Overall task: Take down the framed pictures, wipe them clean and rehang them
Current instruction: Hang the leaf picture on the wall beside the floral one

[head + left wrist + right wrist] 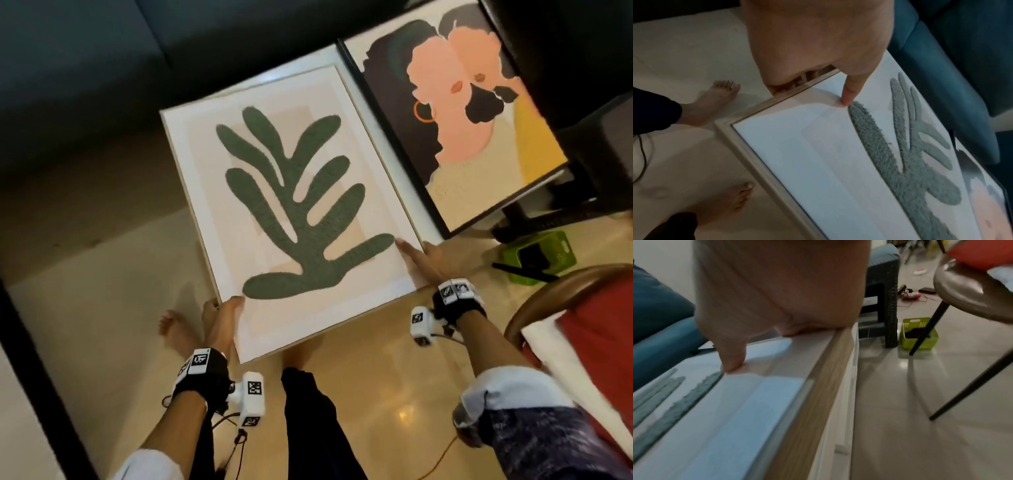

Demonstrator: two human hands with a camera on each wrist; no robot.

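Both hands hold the leaf picture (291,209) by its edges, above the floor.

The left hand (219,322) grips the frame's near-left edge, thumb on the glass and fingers curled behind. The right hand (428,262) clasps the right edge the same way. Just beyond the right hand, a black-framed portrait picture (455,113) lies touching the held frame. A green basket (544,255) sits on the floor to its right.

The glossy beige tiled floor (394,404) bears a green basket (544,253), holding something dark (contents unclear). Just beside the basket stand a dark woven stool's (887,305) leg and a chair's (970,288) black legs.
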